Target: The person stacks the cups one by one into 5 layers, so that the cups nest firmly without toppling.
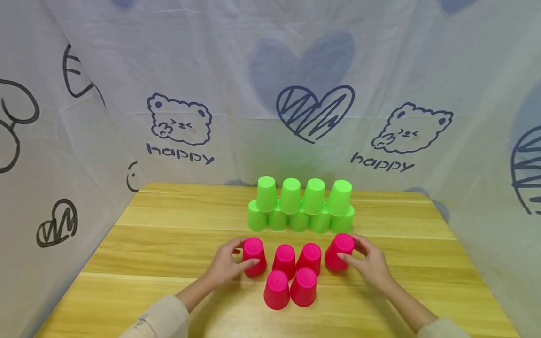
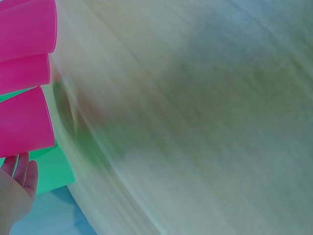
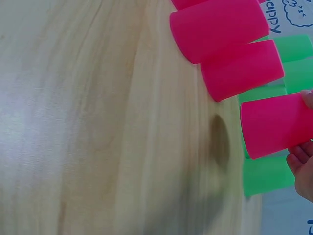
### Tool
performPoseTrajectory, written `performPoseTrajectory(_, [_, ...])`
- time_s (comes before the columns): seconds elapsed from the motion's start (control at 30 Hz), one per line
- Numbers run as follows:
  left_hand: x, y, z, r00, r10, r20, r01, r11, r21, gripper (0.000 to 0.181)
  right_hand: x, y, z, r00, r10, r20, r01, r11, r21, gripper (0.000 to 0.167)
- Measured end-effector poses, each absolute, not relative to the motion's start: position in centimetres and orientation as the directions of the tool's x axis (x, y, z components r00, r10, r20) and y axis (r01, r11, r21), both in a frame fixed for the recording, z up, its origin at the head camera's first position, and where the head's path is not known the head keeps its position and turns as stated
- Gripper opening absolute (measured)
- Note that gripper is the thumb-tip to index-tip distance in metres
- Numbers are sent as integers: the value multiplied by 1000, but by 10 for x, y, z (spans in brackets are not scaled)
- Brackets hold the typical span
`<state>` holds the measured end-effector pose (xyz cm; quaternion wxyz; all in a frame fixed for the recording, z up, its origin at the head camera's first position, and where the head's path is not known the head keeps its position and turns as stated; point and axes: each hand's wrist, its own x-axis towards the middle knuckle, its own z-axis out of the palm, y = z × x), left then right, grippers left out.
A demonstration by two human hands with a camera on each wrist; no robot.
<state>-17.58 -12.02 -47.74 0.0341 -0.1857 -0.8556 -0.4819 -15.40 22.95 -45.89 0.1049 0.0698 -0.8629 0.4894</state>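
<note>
My left hand [image 1: 226, 265] grips an upside-down pink cup [image 1: 253, 257] at the left end of the pink group, thumb in front and fingers behind. On the other side, my right hand [image 1: 372, 263] holds another upside-down pink cup [image 1: 339, 253], which leans a little. Seen from the right wrist, this held cup [image 3: 276, 125] has a dark patch on the wood apart from its rim, so it appears raised. Between the hands stand two pink cups [image 1: 284, 262] side by side, with two more pink cups [image 1: 277, 290] nearer me. Whether the left cup touches the table I cannot tell.
Behind the pink cups, upside-down green cups form two tiers: a bottom row [image 1: 298, 221] and an upper row [image 1: 290, 196] resting on it. The wooden table [image 1: 169, 225] ends at a printed white cloth [image 1: 236, 131] at the back and sides.
</note>
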Motion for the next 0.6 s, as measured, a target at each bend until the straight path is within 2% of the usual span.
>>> performPoseTrajectory(0.33, [-181,-117,-463,-934,251,255,347,459,818,47,-164,226,-442,-947,-30,320,-288,522,-803,44])
performPoseTrajectory(0.6, [-185,-114,-451,-933,252,257,350,466,812,46,-169,223,-430,-952,-33,304,-275,529,-803,46])
